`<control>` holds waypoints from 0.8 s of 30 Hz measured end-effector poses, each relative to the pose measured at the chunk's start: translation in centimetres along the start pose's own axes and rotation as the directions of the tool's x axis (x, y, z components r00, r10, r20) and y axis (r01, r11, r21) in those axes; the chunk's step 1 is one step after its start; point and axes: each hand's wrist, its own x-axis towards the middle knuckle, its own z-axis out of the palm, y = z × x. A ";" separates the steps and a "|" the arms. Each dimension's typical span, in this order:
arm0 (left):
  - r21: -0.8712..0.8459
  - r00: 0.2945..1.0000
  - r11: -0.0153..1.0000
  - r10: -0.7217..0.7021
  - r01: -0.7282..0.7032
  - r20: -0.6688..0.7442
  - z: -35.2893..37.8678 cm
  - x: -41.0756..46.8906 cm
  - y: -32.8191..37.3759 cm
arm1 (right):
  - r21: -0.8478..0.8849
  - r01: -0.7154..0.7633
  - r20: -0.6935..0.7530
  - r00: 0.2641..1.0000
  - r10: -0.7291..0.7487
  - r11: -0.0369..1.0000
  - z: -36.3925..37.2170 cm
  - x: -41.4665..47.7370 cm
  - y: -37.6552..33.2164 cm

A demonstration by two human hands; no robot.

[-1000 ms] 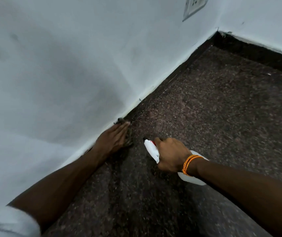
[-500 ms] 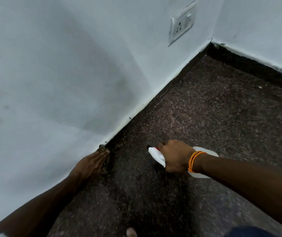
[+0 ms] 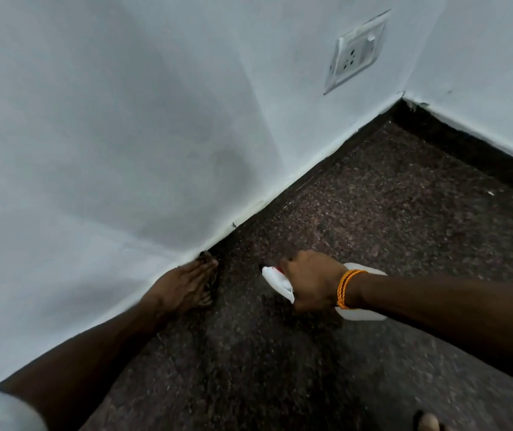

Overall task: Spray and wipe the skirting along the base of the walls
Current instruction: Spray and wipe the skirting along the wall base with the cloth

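The left fingers (image 3: 200,275) lie straight and close together, flat on a dark rag (image 3: 206,254) of which I see only a scrap past the fingertips. They press it against the skirting (image 3: 326,169) at the foot of the wall (image 3: 124,119). The right fingers (image 3: 288,263) are curled round the neck of the bottle (image 3: 275,283), clamped on it. I cannot tell whether one sits on the trigger.

The bottle is at the middle of my view, just above the floor (image 3: 389,228); whether it touches I cannot tell. Its long axis runs from 4 o'clock to 10 o'clock. The white spray head leads and the nozzle points to 10 o'clock, at the skirting just beyond the left hand (image 3: 183,287). The pale body shows behind the wrist, at 4 o'clock from the right hand (image 3: 311,281).

The left arm comes in from 7 o'clock, forearm low along the wall and fingertips toward 1 o'clock. The right arm enters from 3 o'clock, nearly level, knuckles up, with an orange band (image 3: 347,287) on the wrist. The 2 hands are near each other but apart.

The skirting runs on toward 1 o'clock to the corner, under a socket (image 3: 356,52). A grey sleeve (image 3: 0,412) shows at 7 o'clock and a toe (image 3: 429,423) at 5 o'clock.
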 end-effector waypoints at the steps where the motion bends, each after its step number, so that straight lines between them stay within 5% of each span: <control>1: -0.013 1.000 1.000 0.007 -0.006 0.015 0.1 0.1 -0.1 | 0.001 0.004 0.000 1.000 -0.004 1.000 0.3 0.4 0.4; 11: 0.159 0.982 0.980 0.092 -0.118 0.163 -1.1 5.0 -0.8 | 0.020 0.026 -0.080 0.997 -0.025 0.999 1.8 0.3 1.6; 15: 0.265 0.992 0.956 0.113 -0.126 0.065 -3.4 9.1 -1.4 | 0.045 -0.001 -0.076 0.997 0.005 0.999 2.3 -1.1 2.9; 20: 0.263 0.992 0.964 0.074 -0.045 -0.104 -0.9 3.4 -0.2 | 0.051 -0.013 -0.066 0.998 0.016 0.999 2.3 -1.8 4.4; 24: 0.211 0.999 0.977 0.027 -0.017 -0.041 1.0 -2.8 0.6 | 0.007 -0.006 -0.093 0.996 0.007 1.000 2.0 -1.9 5.0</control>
